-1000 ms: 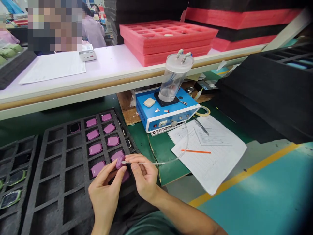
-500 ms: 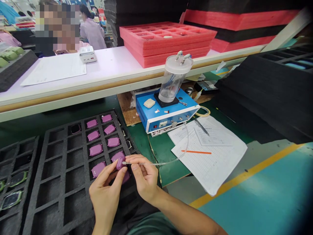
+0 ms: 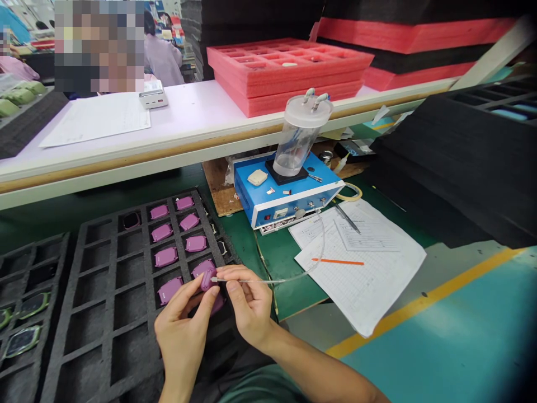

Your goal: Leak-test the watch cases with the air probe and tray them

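Between the thumb and fingers of my left hand point(image 3: 184, 319) is a purple watch case point(image 3: 208, 279), held edge-on above the foam tray. My right hand point(image 3: 249, 305) pinches the end of a clear hose point(image 3: 289, 279); its metal tip meets the side of the case. Whether the tip sits in a hole there I cannot make out. The hose curves back to the front of a blue box-shaped machine point(image 3: 289, 193) carrying a clear cylinder point(image 3: 297, 140). Below my hands, the black foam tray point(image 3: 109, 302) has several more purple watch cases point(image 3: 166, 257) in its right-hand pockets.
Papers point(image 3: 361, 291) with an orange stick point(image 3: 338, 262) and a pen point(image 3: 347, 217) lie right of my hands. A white shelf point(image 3: 184, 120) bearing red foam trays point(image 3: 289, 73) crosses behind the machine. Black foam point(image 3: 457, 168) is stacked at right; another tray point(image 3: 29, 291) lies left. People sit beyond.
The view has shifted very slightly. Both hands keep the same hold, with the hose tip still against the watch case. A person beyond the shelf has moved a little.
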`<state>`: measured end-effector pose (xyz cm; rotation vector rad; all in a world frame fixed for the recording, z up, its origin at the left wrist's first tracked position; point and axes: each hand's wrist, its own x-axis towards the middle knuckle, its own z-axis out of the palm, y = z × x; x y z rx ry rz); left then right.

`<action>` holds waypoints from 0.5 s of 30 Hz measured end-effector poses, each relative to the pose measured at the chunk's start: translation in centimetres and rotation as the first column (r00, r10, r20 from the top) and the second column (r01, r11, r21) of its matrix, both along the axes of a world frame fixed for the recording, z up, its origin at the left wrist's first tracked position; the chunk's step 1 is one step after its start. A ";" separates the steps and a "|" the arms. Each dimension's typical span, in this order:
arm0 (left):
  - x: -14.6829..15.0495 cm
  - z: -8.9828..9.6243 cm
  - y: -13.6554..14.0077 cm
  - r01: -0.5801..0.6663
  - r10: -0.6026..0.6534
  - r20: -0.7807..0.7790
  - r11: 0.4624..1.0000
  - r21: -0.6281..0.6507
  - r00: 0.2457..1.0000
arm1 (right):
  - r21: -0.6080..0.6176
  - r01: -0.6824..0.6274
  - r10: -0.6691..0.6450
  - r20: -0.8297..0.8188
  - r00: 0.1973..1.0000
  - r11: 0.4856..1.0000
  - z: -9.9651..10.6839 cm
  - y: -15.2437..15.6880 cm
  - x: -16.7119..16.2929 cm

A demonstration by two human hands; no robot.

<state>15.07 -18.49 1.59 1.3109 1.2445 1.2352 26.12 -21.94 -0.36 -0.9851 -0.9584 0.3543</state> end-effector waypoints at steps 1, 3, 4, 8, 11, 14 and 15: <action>0.0 0.0 0.0 -0.001 0.001 -0.002 1.000 0.002 1.000 | -0.003 -0.006 0.006 -0.006 1.000 1.000 0.0 0.0 0.0; 0.0 0.0 0.0 -0.005 0.005 0.001 1.000 0.003 1.000 | -0.013 -0.020 0.020 -0.023 1.000 1.000 -0.1 -0.1 0.0; 0.0 0.0 0.0 -0.006 0.006 0.007 1.000 0.003 1.000 | -0.016 -0.026 0.026 -0.031 0.999 1.000 -0.1 -0.1 0.0; -0.1 -0.1 0.0 0.008 -0.008 0.026 1.000 0.016 1.000 | -0.024 -0.047 0.046 -0.041 0.998 0.999 -0.5 -0.3 0.0; -0.1 0.0 -0.1 0.028 -0.029 0.030 0.999 0.028 0.999 | -0.037 -0.052 0.050 -0.036 0.998 0.998 -0.8 -0.5 0.1; 0.0 0.1 -0.3 0.053 -0.055 0.053 0.998 0.037 0.997 | -0.042 -0.053 0.051 -0.039 0.998 0.998 -0.9 -0.7 0.0; 0.0 0.1 -0.3 0.056 -0.058 0.063 0.998 0.038 0.996 | -0.043 -0.055 0.053 -0.038 0.998 0.998 -0.9 -0.8 0.0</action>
